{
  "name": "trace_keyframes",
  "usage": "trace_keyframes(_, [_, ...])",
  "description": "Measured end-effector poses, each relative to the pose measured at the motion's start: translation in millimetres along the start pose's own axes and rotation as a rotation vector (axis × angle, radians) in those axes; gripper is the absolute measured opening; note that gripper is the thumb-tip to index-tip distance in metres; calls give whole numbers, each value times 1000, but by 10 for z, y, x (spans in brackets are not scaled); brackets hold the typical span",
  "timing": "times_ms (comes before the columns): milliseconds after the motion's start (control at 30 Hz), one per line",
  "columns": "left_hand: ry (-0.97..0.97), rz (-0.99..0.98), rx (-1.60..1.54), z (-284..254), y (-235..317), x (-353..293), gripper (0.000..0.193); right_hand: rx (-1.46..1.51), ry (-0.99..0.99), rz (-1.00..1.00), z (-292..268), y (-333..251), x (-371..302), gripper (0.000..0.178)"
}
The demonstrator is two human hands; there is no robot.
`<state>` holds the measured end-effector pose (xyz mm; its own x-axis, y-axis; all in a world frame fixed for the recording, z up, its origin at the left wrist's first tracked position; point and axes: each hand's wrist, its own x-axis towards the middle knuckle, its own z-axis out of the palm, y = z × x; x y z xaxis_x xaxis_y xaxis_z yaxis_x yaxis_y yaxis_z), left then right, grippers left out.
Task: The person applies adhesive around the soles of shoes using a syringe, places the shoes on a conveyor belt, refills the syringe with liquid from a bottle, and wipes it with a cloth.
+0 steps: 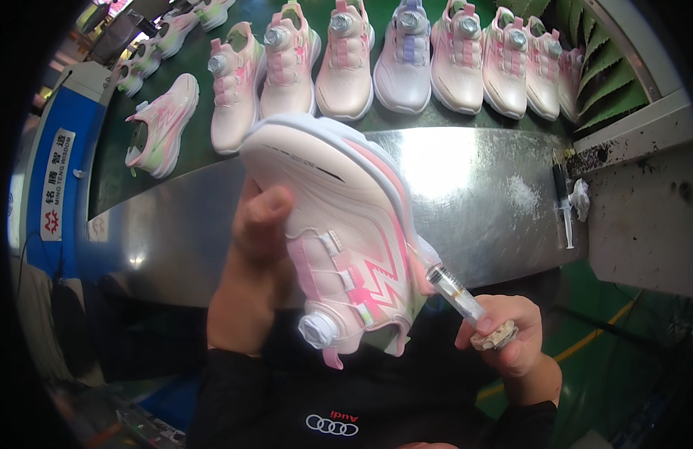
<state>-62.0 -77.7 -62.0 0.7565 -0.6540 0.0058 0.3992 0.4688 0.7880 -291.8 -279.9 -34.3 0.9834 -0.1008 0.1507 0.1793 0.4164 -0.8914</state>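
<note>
A white and pink sneaker (335,202) with a dial closure is tilted in front of me, toe up and away, sole edge to the right. My left hand (264,217) grips it near the toe, its thumb showing at the side and the other fingers hidden behind the shoe. In my right hand (522,337) is a clear syringe (453,290), held by its rear end, where a lumpy pale wad (496,337) sits. The needle end points at the seam between upper and sole near the heel; whether it touches cannot be made out.
A shiny metal plate (466,224) fronts the green bench. Several similar sneakers (346,67) line the back, one of them lilac (404,67); another sneaker (165,123) lies at left. A second syringe (563,202) and a crumpled white scrap (580,200) lie at right by a metal frame.
</note>
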Motion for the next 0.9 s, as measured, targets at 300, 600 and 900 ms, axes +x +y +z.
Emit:
trace_keyframes(300, [-132,-51,-246,9,14,106,58,-33,-46,-13,-92,97,-234,39])
trace_keyframes(600, [42,-129,-103,-21,-25,182,45,-24,-30,-37,-206,187,-389,34])
trace_keyframes(900, [-14,-142,-265,-189,-112,318,54,-79,-33,-77,-283,356,-421,33])
